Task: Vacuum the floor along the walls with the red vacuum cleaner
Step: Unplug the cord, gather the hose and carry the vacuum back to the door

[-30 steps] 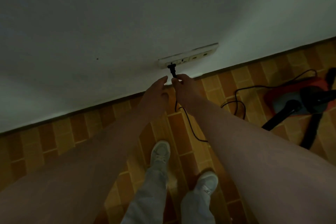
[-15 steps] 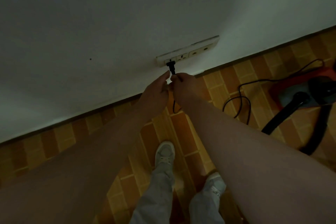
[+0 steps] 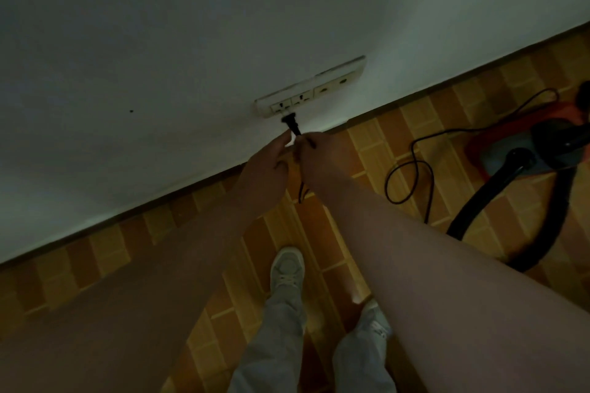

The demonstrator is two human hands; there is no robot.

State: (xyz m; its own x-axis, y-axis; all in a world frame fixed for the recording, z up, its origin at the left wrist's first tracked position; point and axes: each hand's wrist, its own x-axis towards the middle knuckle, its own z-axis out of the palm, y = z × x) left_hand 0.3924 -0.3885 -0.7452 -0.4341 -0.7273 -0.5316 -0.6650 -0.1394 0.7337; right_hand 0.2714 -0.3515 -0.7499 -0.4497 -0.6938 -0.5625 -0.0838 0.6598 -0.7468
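One red plastic vacuum cleaner (image 3: 510,150) is sitting at the frame's right edge on the orange brick-patterned tile floor (image 3: 376,143), its black cord (image 3: 387,183) looping toward centre. The right hand (image 3: 322,159) is pinching the black plug (image 3: 292,126) just under the white socket strip (image 3: 319,88); the left hand (image 3: 265,169) is curling beside it, grip unclear.

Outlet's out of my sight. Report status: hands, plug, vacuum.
Right hand pinches black power plug at white socket strip, seating unclear. Left hand beside it, grip unclear. Red vacuum cleaner on floor, black cord looped alongside.
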